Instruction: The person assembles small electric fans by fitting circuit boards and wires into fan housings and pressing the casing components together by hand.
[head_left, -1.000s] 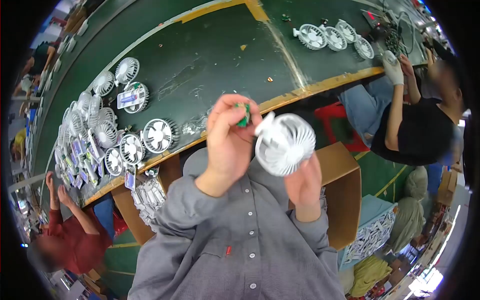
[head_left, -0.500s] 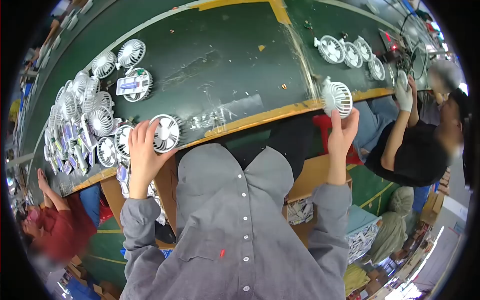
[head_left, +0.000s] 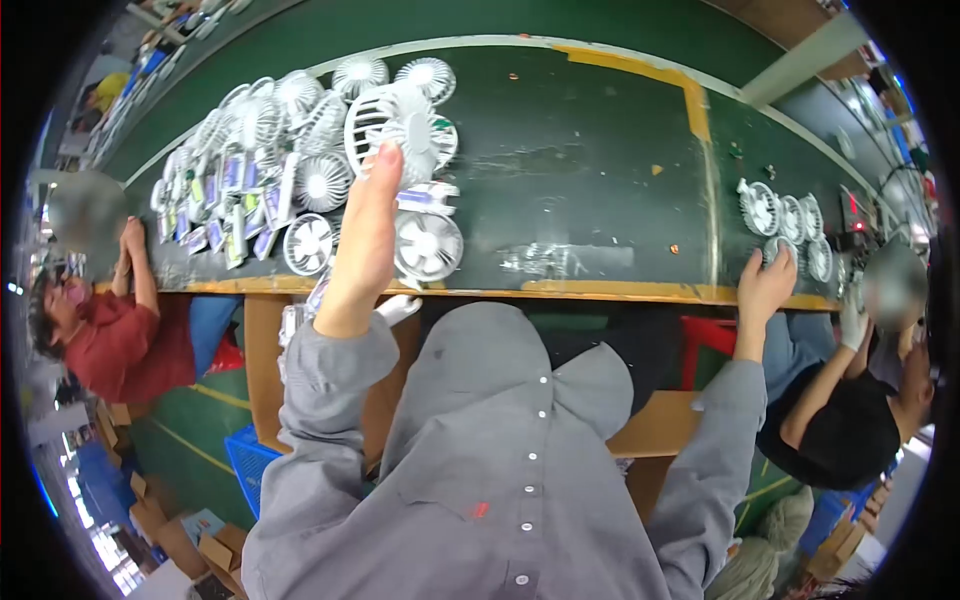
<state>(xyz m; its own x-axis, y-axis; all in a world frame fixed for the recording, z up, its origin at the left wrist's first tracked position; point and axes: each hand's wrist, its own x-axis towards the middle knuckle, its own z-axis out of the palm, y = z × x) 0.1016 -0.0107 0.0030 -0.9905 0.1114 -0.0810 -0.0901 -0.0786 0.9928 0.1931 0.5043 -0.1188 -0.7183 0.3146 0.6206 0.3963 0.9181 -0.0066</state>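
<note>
My left hand is raised over the near edge of the bench with its fingers closed on a white fan head. That fan is tilted up in front of the pile, and part of it is hidden behind the fingers. Just right of the wrist, another white fan head lies with its blades facing up. At the far right, my right hand grips a white fan head by its near side. This one sits close against a small group of similar fan heads.
A heap of white fan heads and handle parts covers the bench's left side. Yellow tape marks the green bench top. People sit at left and right. A cardboard box stands below the edge.
My right hand has carried its fan head right to the group there. My left hand has left the fan at the edge and now holds another up by the pile. The view has turned.
</note>
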